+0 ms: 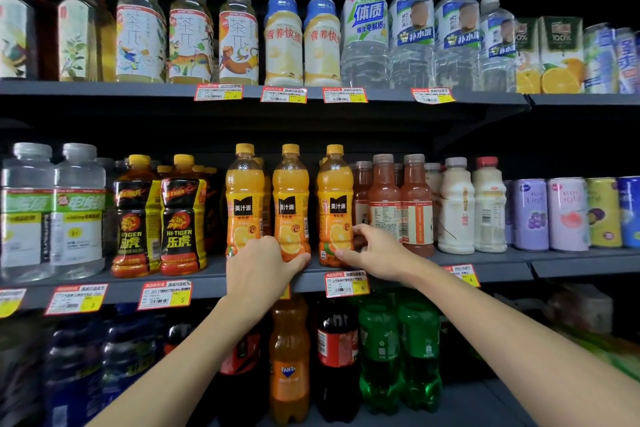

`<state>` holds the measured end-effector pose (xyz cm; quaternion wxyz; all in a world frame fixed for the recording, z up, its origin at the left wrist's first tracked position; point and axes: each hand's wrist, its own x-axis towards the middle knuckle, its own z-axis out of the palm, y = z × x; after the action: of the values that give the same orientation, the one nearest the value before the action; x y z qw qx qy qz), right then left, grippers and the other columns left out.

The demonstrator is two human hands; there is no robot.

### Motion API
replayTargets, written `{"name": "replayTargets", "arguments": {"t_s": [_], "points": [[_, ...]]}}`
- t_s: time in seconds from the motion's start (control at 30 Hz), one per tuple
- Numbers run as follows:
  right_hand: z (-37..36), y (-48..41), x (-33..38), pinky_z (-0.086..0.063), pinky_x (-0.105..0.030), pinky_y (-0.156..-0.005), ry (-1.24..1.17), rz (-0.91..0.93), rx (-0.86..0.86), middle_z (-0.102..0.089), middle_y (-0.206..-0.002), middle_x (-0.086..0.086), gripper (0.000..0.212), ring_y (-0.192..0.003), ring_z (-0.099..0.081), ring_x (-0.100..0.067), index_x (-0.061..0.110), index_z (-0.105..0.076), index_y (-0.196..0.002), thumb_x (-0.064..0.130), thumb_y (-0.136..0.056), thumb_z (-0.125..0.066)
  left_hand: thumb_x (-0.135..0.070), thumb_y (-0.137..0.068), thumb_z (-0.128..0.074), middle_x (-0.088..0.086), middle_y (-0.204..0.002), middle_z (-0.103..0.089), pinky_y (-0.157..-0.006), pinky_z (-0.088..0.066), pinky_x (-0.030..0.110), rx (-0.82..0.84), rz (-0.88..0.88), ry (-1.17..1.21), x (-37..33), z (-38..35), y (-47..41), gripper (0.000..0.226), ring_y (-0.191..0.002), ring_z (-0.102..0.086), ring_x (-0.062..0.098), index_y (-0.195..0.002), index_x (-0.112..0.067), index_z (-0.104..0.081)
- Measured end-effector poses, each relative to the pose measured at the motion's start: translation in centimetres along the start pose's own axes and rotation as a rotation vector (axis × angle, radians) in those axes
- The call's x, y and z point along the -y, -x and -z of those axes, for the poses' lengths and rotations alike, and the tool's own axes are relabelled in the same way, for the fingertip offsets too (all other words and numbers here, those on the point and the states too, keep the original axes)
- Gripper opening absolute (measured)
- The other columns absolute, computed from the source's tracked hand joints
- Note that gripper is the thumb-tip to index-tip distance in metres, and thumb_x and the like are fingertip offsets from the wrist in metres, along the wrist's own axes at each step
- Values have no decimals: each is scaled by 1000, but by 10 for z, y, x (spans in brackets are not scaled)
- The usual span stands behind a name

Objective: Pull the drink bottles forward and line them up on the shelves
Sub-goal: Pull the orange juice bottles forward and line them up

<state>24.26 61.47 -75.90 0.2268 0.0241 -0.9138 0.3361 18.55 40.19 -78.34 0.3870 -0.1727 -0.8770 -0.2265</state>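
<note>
Three orange juice bottles with yellow caps stand upright at the front of the middle shelf (485, 262). My left hand (263, 265) wraps the base of the middle orange bottle (290, 198), its thumb on the right side, and it also covers the foot of the left orange bottle (244, 198). My right hand (372, 253) grips the lower part of the right orange bottle (335, 198), thumb in front, fingers behind it. More orange bottles stand behind these, mostly hidden.
Black-and-yellow energy drink bottles (180, 218) stand left of the orange ones, reddish juice bottles (417, 204) and milky white bottles right. Tea and water bottles fill the top shelf (138, 88). Soda bottles (398, 354) stand on the shelf below. Price tags hang from the shelf edges.
</note>
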Motion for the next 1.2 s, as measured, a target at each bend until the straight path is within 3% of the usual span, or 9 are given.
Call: {"name": "replayTargets", "arguments": {"t_s": [0.13,0.27,0.5,0.63,0.77,0.87,0.97,1.1,1.2], "points": [[-2,1,-5,-52,-33,-94,-49,-6,-14,-62,-122,5,64,-106,-61,-12,19,-48,-141,45,-88,-73,-79,-78,-57,-8,-67,-59,-60,-54,31,-7,5,-11,1,2,-2,57,-62,-59,10,-72,-22,-54],[-1,-1,-5,-48,-43,-105,-188,-44,19,-61,-132,4,66,-118,-59,-15,22,-47,-143,42,-87,-76,-79,-78,-57,-9,-66,-59,-62,-56,32,-4,-9,0,2,2,-2,57,-62,-59,9,-71,-22,-53],[-2,2,-6,-51,-41,-101,-152,-34,47,-64,-126,6,49,-112,-62,-12,25,-54,-135,39,-91,-71,-76,-80,-58,-8,-65,-57,-52,-46,25,12,-23,36,4,3,0,56,-60,-56,7,-68,-22,-51],[-4,3,-6,-49,-41,-104,-145,-39,23,-64,-128,8,50,-116,-61,-12,26,-56,-136,39,-90,-72,-72,-85,-57,-6,-70,-59,-57,-51,29,16,-48,64,9,1,4,55,-65,-58,11,-75,-19,-57],[-2,4,-6,-53,-27,-85,-229,-60,10,-69,-117,14,43,-98,-68,-2,41,-59,-121,46,-82,-76,-67,-90,-54,-7,-78,-62,-61,-52,28,-17,-102,147,13,4,9,50,-71,-60,11,-90,-17,-59],[-2,6,-7,-48,-18,-63,-251,-50,-84,-71,-107,12,34,-74,-68,-2,41,-60,-117,43,-86,-75,-56,-95,-52,-10,-73,-57,-50,-42,23,-90,-144,118,12,14,15,35,-58,-53,7,-100,-22,-49],[-7,8,-15,-50,-25,-66,-299,9,-201,-71,-99,7,30,-68,-65,-5,29,-63,-120,35,-91,-71,-42,-95,-57,-14,-61,-45,-41,-25,18,-168,-203,145,5,25,22,24,-45,-38,-2,-94,-23,-43],[-8,10,-24,-46,-16,-65,-247,98,-492,-70,-82,16,5,-72,-64,4,35,-68,-96,35,-91,-66,-27,-91,-65,-14,-66,-48,-41,-38,21,-225,-393,349,-31,24,35,18,-49,-47,2,-91,-23,-48],[9,17,-43,-40,-10,-63,-104,195,-697,-66,-76,18,8,-73,-60,3,34,-65,-85,27,-90,-64,-25,-90,-65,-12,-86,-50,-59,-43,16,-198,-427,471,-80,5,41,16,-68,-50,6,-100,-22,-54]]}}
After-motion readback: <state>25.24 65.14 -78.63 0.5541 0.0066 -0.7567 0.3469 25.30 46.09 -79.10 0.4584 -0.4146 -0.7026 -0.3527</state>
